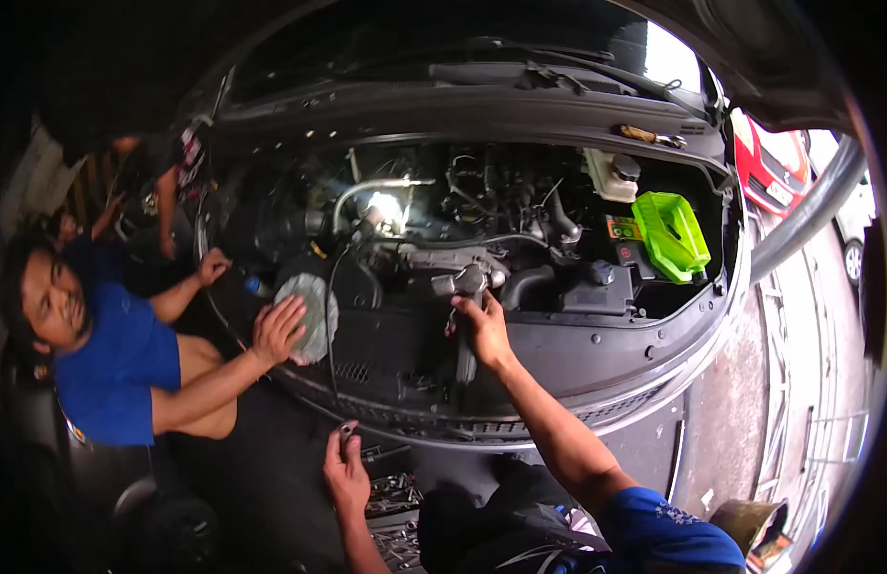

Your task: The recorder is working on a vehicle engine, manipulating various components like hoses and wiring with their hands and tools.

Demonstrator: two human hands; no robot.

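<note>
— While the right hand [482, 325] is reaching into the engine bay [520, 239], what is it gripping?

— It is closing around a dark tool handle [465, 359], fingers wrapped, just below a grey metal fitting [463, 281]. It is probably handling stiff, heavy and maybe oily, so taking it mid-shaft looks best.

— And the left hand [346, 474]?

— It is pinching a small socket [347, 431] above the tool tray [394, 497].
</note>
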